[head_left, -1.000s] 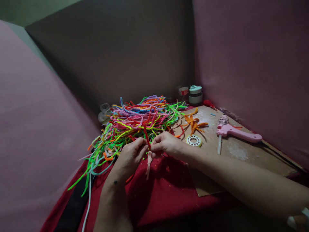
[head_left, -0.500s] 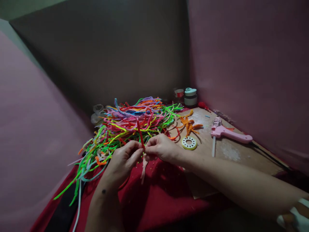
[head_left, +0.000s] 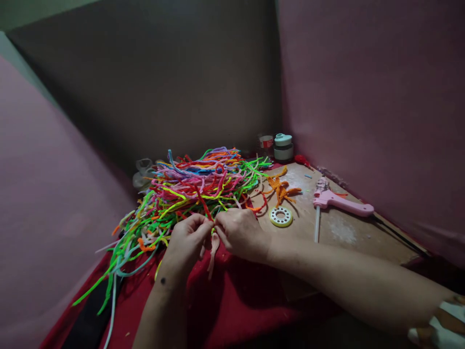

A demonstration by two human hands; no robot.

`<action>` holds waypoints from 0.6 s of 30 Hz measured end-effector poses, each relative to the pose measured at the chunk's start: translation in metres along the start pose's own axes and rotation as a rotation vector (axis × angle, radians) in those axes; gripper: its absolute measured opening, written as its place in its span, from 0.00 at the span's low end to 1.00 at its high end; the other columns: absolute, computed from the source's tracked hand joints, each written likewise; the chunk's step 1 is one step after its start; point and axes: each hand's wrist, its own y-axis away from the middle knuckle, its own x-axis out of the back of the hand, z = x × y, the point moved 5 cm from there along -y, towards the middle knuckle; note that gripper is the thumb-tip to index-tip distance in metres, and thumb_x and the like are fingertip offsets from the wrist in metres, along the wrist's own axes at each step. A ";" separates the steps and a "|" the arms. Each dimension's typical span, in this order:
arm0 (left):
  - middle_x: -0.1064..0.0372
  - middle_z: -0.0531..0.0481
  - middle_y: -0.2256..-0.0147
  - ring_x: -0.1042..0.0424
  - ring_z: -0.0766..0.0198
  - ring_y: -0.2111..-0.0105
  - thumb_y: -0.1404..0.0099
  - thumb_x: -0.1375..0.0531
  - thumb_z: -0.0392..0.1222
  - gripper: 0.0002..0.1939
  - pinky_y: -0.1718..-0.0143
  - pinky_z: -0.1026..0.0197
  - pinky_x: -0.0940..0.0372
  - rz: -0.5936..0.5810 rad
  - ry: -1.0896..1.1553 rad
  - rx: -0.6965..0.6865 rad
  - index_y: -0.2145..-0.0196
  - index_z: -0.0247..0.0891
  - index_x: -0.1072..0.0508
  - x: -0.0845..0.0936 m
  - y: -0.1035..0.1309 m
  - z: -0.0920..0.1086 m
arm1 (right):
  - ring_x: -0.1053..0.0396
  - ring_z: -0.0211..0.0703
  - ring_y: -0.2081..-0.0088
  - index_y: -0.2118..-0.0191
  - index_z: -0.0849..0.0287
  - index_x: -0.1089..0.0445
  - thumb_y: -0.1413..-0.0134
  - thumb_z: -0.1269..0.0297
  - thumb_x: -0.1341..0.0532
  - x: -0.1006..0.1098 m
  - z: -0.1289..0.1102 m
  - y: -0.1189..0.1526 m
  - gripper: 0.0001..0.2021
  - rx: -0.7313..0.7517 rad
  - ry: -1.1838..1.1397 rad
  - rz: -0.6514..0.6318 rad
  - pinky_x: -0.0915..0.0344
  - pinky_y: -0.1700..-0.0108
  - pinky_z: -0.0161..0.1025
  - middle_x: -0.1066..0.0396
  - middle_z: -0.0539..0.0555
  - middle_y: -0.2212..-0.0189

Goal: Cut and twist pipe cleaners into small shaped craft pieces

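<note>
Between my two hands a red pipe cleaner (head_left: 204,203) sticks up, leaning to the left. My left hand (head_left: 187,242) pinches it near its lower end. My right hand (head_left: 240,235) is closed with its fingertips against the same spot, so the exact grip is partly hidden. Below the fingertips hangs a pale pink pipe cleaner piece (head_left: 214,245), with a bit of yellow-green above it. Just beyond my hands lies a large heap of many-coloured pipe cleaners (head_left: 196,179).
On the brown board (head_left: 301,252) at right lie a pink glue gun (head_left: 341,201), a yellow-rimmed white disc with holes (head_left: 281,216) and orange pipe cleaner pieces (head_left: 281,189). A lidded jar (head_left: 283,148) stands behind. Red cloth (head_left: 232,300) covers the table.
The red pipe cleaner has tipped from nearly upright towards the left. My right hand has turned, its back now facing up more. The whole view has shifted slightly.
</note>
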 end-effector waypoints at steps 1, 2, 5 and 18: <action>0.41 0.58 0.88 0.45 0.72 0.89 0.44 0.45 0.46 0.13 0.86 0.68 0.50 0.000 0.030 0.003 0.80 0.37 0.39 -0.001 0.000 0.001 | 0.32 0.44 0.68 0.69 0.64 0.32 0.46 0.66 0.49 0.000 0.000 0.000 0.11 0.016 0.009 0.008 0.42 0.67 0.37 0.29 0.59 0.72; 0.41 0.58 0.88 0.45 0.72 0.89 0.44 0.45 0.46 0.13 0.86 0.68 0.50 0.006 0.054 -0.001 0.80 0.37 0.39 -0.001 0.000 0.002 | 0.32 0.43 0.68 0.69 0.64 0.32 0.46 0.66 0.50 0.000 0.001 0.000 0.11 0.015 -0.007 0.020 0.42 0.66 0.37 0.29 0.59 0.72; 0.42 0.59 0.88 0.44 0.73 0.89 0.46 0.43 0.44 0.10 0.86 0.69 0.49 0.052 0.111 -0.030 0.78 0.36 0.38 -0.001 0.002 0.007 | 0.32 0.40 0.70 0.70 0.63 0.31 0.47 0.67 0.48 0.002 0.008 -0.003 0.09 -0.072 -0.205 0.047 0.42 0.66 0.35 0.28 0.56 0.73; 0.36 0.56 0.75 0.37 0.73 0.81 0.43 0.43 0.38 0.12 0.80 0.69 0.41 0.237 0.241 -0.327 0.59 0.39 0.32 0.009 0.014 0.020 | 0.37 0.32 0.82 0.80 0.63 0.35 0.63 0.70 0.40 -0.011 0.018 -0.010 0.04 -0.531 -1.312 -0.102 0.41 0.75 0.31 0.33 0.48 0.86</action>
